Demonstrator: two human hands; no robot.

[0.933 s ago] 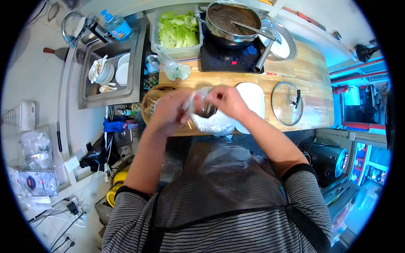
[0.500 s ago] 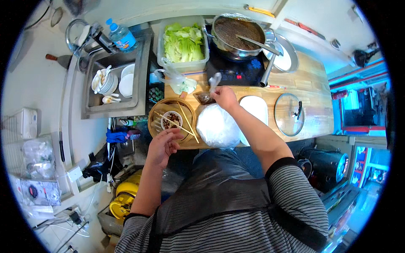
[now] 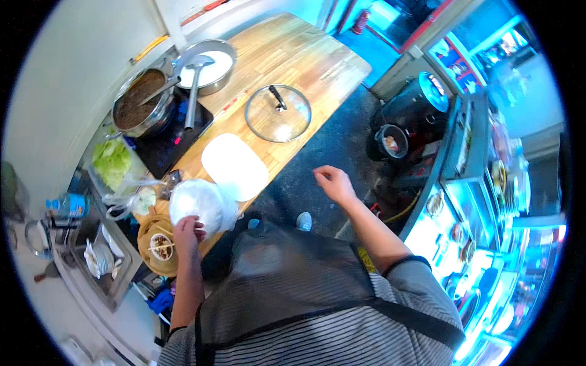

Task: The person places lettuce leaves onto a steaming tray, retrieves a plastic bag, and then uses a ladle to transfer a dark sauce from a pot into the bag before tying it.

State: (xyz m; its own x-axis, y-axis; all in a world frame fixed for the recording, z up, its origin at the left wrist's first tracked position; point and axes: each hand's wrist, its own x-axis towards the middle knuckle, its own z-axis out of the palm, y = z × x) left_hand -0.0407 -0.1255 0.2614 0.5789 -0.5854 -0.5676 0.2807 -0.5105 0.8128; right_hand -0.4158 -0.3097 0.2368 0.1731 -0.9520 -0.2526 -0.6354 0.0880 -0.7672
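My left hand (image 3: 188,232) hovers at the edge of a white plastic-wrapped bundle (image 3: 198,204), fingers loosely bent and apart, holding nothing I can see. Beside it is a round bamboo basket (image 3: 148,251) containing a small bowl of brown bits (image 3: 161,246) and chopsticks. Out to the right, above the dark floor, my right hand (image 3: 337,184) has its fingers curled in and shows nothing in them. A small clear bag of dark contents (image 3: 173,178) lies just behind the bundle. To the bundle's right sits a white rounded board or tray (image 3: 237,168).
A glass lid (image 3: 278,116) rests on the wooden counter (image 3: 293,49). At the back left, a pot of dark food (image 3: 141,100) stands on the cooktop (image 3: 165,143). Lettuce (image 3: 111,163) and a sink (image 3: 113,293) are at left. A bin (image 3: 390,141) and lit display case (image 3: 439,244) stand right.
The view has turned to the right. My right hand has let go of the small bag of dark contents and swung out over the floor. My left hand is now against the bundle's edge in view.
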